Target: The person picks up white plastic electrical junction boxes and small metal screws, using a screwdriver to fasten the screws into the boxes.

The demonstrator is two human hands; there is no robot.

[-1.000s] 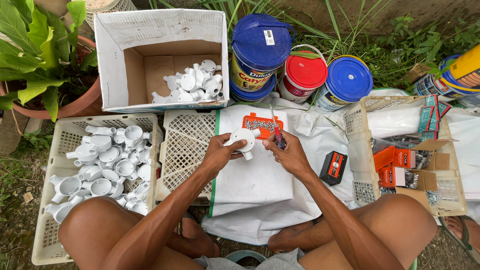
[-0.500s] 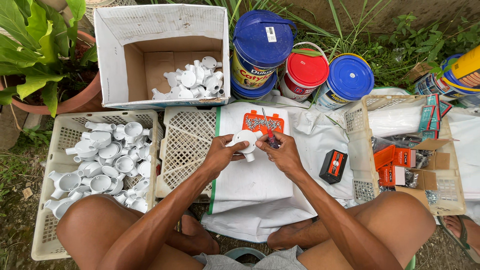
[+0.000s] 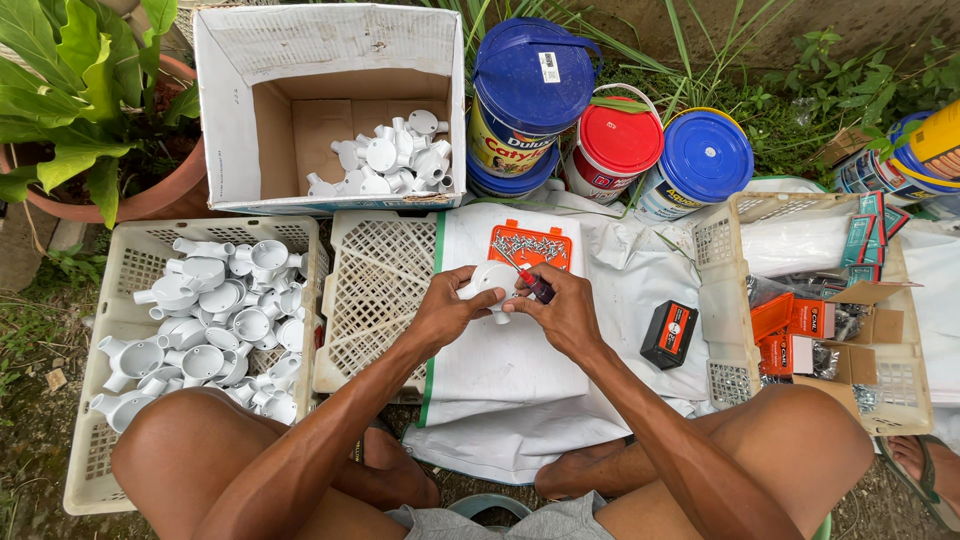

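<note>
Cardboard box: open, upper left; white fittings heaped in its far corner, the near wall hiding its floor.
Left crate: full of white round fittings; its lower edge is covered by the person's knee.
White sack: spread over the middle crate, bare cloth below the hands.
Right crate: small orange cartons inside; far corner cut off by the frame.
Screw tray: orange, just beyond the hands, partly hidden.
Left hand: closed around a white round fitting, held above the sack.
Right hand: fingers pinched on a red-handled screwdriver, its tip at the fitting; tip detail unclear.
</note>
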